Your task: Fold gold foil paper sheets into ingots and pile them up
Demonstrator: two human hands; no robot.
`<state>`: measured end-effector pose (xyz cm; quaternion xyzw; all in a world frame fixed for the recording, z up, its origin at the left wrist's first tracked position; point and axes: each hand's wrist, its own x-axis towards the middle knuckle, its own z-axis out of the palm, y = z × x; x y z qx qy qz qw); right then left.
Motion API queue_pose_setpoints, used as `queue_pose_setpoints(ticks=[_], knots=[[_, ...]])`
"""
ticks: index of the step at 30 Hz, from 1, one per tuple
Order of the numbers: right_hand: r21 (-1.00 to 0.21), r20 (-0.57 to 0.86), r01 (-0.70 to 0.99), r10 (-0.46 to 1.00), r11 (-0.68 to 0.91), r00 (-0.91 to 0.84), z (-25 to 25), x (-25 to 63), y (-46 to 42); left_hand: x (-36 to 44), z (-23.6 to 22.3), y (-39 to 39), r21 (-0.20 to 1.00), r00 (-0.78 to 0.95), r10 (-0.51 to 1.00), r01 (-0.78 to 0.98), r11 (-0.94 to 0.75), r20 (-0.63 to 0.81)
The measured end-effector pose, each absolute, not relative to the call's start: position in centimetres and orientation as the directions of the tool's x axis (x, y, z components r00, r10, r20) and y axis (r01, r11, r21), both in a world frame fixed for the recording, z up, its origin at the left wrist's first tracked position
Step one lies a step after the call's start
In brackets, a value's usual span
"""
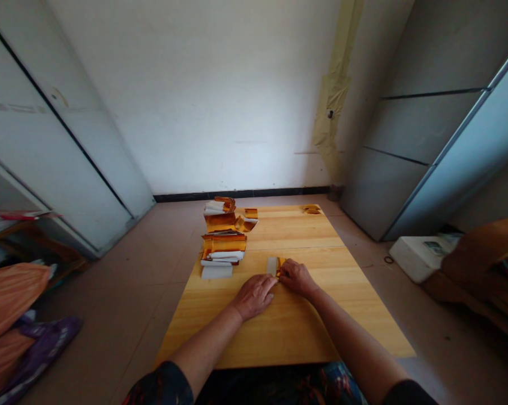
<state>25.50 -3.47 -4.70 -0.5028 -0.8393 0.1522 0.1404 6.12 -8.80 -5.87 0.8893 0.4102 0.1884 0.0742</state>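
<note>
Working gold foil strip (281, 265) against white paper strip (271, 265) on wooden surface (287, 332): R hand (296, 278) has grip together on foil, L hand (254, 296) just beside, its grip can't tell. Foil-and-paper pile (224, 247) sits well apart, left of strip.

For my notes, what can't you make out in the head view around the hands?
Head view:
Gold strip: near end hidden by right hand.
White strip: near end hidden by left hand.
Stack of strips: too small to count.
Far gold piece: too small to identify.
</note>
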Motion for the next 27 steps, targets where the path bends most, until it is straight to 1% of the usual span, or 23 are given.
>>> queue_pose_setpoints(ticks=[5, 12, 19, 23, 27], knots=[[-0.426, 0.08, 0.803, 0.902, 0.416, -0.425, -5.1, 25.4, -3.4, 6.4, -5.8, -8.7, 0.228, 0.628, 0.724, 0.689, -0.688, 0.285], [-0.529, 0.074, 0.785, 0.939, 0.323, -0.337, -5.0, 25.3, -3.4, 6.9, -5.2, -8.7, 0.161, 0.627, 0.731, 0.719, -0.677, 0.27], [-0.614, 0.091, 0.724, 0.939, 0.315, -0.332, -5.4, 25.7, -3.0, 6.9, -4.8, -8.7, 0.118, 0.646, 0.717, 0.716, -0.688, 0.263], [-0.608, 0.091, 0.725, 0.935, 0.324, -0.342, -5.5, 25.9, -2.8, 7.1, -4.8, -8.6, 0.115, 0.633, 0.731, 0.73, -0.673, 0.257], [-0.536, 0.117, 0.747, 0.911, 0.393, -0.395, -5.0, 25.9, -3.2, 7.3, -4.6, -8.6, 0.117, 0.622, 0.738, 0.739, -0.664, 0.263]])
